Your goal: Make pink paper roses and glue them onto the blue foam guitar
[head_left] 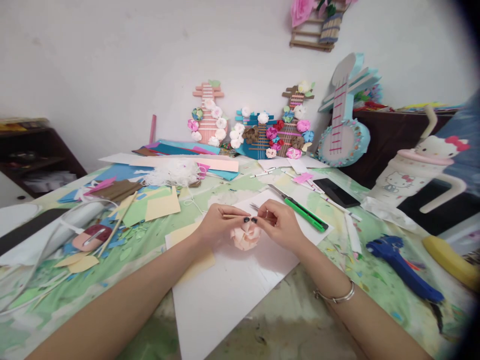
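Note:
A peach paper flower (245, 237) with folded, overlapping petals is pinched between my two hands above a white board. My left hand (217, 225) is closed on its upper left edge, thumb at the top; a thin pale stick (229, 216) shows by these fingers. From the other side my right hand (279, 222) grips the flower, its thumb almost meeting the left one. A thin pointed metal tip (255, 206) sticks out beside the right fingers; its other end is hidden. The white board (225, 300) lies beneath both hands, a pale yellow sheet (200, 265) at its left.
A green utility knife (305, 214) lies right of my hands, below a black phone (335, 192). Farther right are a blue glue gun (407, 270) and a white tumbler (401, 175). Paper scraps (161, 206) and white string (172, 173) cover the left. Flowered paper instruments (208, 117) stand behind.

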Demonstrator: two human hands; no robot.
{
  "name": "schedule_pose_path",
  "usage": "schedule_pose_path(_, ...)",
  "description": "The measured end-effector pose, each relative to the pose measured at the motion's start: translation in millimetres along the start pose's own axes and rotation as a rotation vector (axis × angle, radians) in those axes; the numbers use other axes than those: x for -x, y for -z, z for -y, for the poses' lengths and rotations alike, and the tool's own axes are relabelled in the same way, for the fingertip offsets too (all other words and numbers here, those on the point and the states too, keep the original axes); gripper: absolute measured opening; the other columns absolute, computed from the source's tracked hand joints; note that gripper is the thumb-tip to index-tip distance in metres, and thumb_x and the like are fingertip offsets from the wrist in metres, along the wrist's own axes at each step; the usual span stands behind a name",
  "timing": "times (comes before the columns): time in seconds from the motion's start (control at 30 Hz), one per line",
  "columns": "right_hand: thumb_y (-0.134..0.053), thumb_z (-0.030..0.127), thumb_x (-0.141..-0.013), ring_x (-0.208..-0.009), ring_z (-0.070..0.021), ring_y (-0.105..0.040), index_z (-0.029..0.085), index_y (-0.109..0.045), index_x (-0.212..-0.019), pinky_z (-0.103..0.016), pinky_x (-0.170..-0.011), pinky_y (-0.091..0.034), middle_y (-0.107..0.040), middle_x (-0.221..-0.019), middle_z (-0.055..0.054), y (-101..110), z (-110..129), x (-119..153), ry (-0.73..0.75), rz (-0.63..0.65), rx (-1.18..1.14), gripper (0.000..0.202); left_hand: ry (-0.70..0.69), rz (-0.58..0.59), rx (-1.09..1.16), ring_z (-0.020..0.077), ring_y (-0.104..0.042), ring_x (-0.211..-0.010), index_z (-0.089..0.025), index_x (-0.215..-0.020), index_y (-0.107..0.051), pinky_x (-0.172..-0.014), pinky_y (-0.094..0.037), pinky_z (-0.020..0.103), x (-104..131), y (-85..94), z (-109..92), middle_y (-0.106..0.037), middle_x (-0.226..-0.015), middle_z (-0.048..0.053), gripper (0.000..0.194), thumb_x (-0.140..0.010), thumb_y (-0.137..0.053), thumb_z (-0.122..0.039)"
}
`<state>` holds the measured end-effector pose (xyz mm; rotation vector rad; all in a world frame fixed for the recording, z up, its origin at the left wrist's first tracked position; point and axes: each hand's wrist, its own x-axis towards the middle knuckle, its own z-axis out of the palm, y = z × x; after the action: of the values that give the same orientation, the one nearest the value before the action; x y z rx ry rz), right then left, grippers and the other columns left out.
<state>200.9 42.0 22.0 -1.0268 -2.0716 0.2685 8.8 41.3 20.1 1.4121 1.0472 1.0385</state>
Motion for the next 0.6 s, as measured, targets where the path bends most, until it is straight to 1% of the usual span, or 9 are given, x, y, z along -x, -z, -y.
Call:
schedule_pose_path(0.1,-0.059,0.022,-0.075,-0.055,-0.0095,-0.043,0.018,-0.055,-0.067,-0.023,-0.053,-0.029,-0.052,-0.063,0.001,0.8,-2.8,-1.0,-0.012,0.005,0.021,0.011,-0.02,-0.043,-0.004,0.0168,-0.065,-0.063,-0.011,-0.075,-0.073,-0.055,-0.048,0.023,0.4,-1.4,-3.2,-0.072,-0.069,0.008,0.022,-0.059,-0.075,-0.027)
schedule_pose_path(0.17,-0.058,0.022,-0.076,-0.055,-0.0095,-0.043,0.018,-0.056,-0.066,-0.023,-0.053,-0.029,-0.052,-0.062,0.001,0.6,-4.0,-1.4,-0.029,0.005,0.033,0.011,-0.032,-0.058,0.0,0.0164,-0.064,-0.061,-0.011,-0.074,-0.073,-0.054,-0.047,0.022,0.4,-1.5,-5.1,-0.071,-0.067,0.007,0.021,-0.059,-0.075,-0.025)
schedule_pose_path(0.3,-0.057,0.026,-0.079,-0.055,-0.0097,-0.045,0.019,-0.063,-0.07,-0.023,-0.053,-0.03,-0.055,-0.065,0.0,0.0,-5.3,-1.6,-0.053,0.003,0.026,0.013,-0.046,-0.065,0.013,0.0147,-0.063,-0.056,-0.01,-0.074,-0.072,-0.051,-0.046,0.021,-0.3,0.3,-6.6,-0.07,-0.063,0.006,0.018,-0.059,-0.074,-0.021)
schedule_pose_path(0.4,-0.057,0.03,-0.08,-0.054,-0.0098,-0.046,0.019,-0.065,-0.071,-0.023,-0.053,-0.031,-0.058,-0.066,-0.001,-0.1,-5.4,-1.8,-0.075,0.003,0.033,0.016,-0.059,-0.062,0.004,0.0144,-0.062,-0.054,-0.011,-0.074,-0.072,-0.049,-0.045,0.021,-0.8,1.4,-5.6,-0.069,-0.062,0.005,0.018,-0.059,-0.073,-0.021)
schedule_pose_path(0.5,-0.056,0.036,-0.08,-0.053,-0.0098,-0.046,0.019,-0.063,-0.069,-0.023,-0.052,-0.03,-0.06,-0.063,0.0,0.4,-4.0,-1.9,-0.13,0.01,0.052,0.021,-0.069,-0.056,0.016,0.0146,-0.062,-0.056,-0.011,-0.075,-0.072,-0.052,-0.046,0.022,-0.8,1.4,-4.2,-0.07,-0.064,0.006,0.019,-0.059,-0.074,-0.021)
schedule_pose_path(0.6,-0.057,0.043,-0.079,-0.05,-0.0098,-0.044,0.019,-0.058,-0.066,-0.022,-0.05,-0.027,-0.056,-0.055,0.002,1.4,-1.6,-1.8,-0.205,0.011,0.096,0.027,-0.083,-0.069,0.02,0.0146,-0.063,-0.058,-0.011,-0.074,-0.073,-0.053,-0.047,0.022,-0.5,1.0,-3.5,-0.07,-0.067,0.006,0.019,-0.058,-0.074,-0.021)
